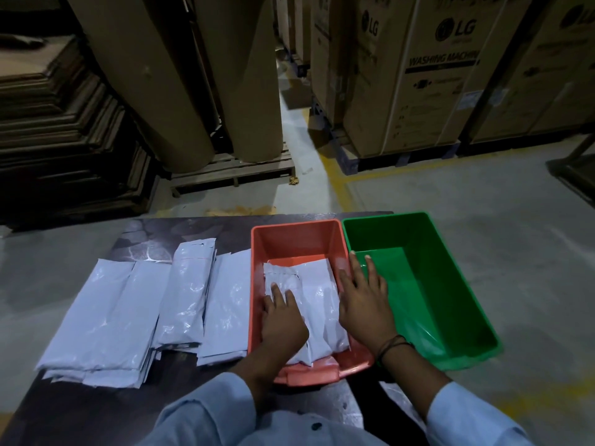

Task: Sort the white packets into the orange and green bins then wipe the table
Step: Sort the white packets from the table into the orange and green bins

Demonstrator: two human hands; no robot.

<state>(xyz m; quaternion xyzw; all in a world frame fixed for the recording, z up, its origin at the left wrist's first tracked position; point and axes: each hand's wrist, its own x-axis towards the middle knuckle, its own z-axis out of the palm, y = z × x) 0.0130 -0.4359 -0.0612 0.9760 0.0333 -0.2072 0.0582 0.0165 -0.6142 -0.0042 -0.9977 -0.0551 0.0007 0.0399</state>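
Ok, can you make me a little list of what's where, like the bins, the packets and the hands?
orange plastic bin: on the dark table, holds white plastic packets
green plastic bin: right beside the orange bin; no packet shows inside
unsorted white packets: overlapping stacks on the table, left of the orange bin
left hand: flat fingers press the packets in the orange bin
right hand: straight fingers lie over the rims where the two bins meet
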